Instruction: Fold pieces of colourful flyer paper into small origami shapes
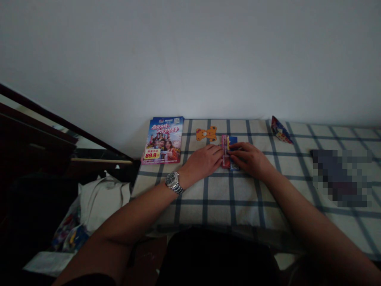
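Note:
A small folded flyer (225,153), pink on its left strip and blue on its right, lies on the checked cloth (217,198) between my hands. My left hand (206,161), with a metal watch on its wrist, holds the flyer's left edge with curled fingers. From the other side, the thumb and fingers of my right hand (251,158) grip the blue part. Some fingertips are hard to make out in the dim light. Left of my hands is a stack of printed flyers (163,139) with a blue and pink picture and the figure 89.9.
An orange bear cutout (206,134) lies just beyond my left hand. A folded paper piece (280,130) stands near the wall at the right. Farther right is a blurred dark object (336,176). A white bag (102,196) is below the table's left edge.

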### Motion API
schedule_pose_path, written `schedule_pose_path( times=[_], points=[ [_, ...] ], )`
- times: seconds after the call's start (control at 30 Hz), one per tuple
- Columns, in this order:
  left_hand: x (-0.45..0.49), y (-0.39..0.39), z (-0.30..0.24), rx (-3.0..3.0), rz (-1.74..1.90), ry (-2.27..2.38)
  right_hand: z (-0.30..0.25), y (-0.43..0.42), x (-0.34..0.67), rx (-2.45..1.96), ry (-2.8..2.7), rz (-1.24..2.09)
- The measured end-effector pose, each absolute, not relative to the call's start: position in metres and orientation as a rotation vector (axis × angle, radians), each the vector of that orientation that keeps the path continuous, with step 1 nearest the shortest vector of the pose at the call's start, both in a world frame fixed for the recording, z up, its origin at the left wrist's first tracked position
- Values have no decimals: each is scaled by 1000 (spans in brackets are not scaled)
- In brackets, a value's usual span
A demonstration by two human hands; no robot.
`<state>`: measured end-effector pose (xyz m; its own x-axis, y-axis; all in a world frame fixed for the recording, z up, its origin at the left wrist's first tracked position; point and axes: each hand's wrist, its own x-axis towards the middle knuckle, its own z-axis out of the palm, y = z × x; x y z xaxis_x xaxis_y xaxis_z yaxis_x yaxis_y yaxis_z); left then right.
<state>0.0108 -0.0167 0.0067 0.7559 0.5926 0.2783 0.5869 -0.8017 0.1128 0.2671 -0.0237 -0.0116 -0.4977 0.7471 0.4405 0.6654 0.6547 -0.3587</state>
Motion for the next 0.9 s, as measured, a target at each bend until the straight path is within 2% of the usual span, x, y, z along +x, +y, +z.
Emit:
schedule_pose_path(
  times=[0.9],
  points=[
    [7, -17, 7, 2962, 434, 978, -20, -14, 267, -1108, -2228, 235]
  ],
)
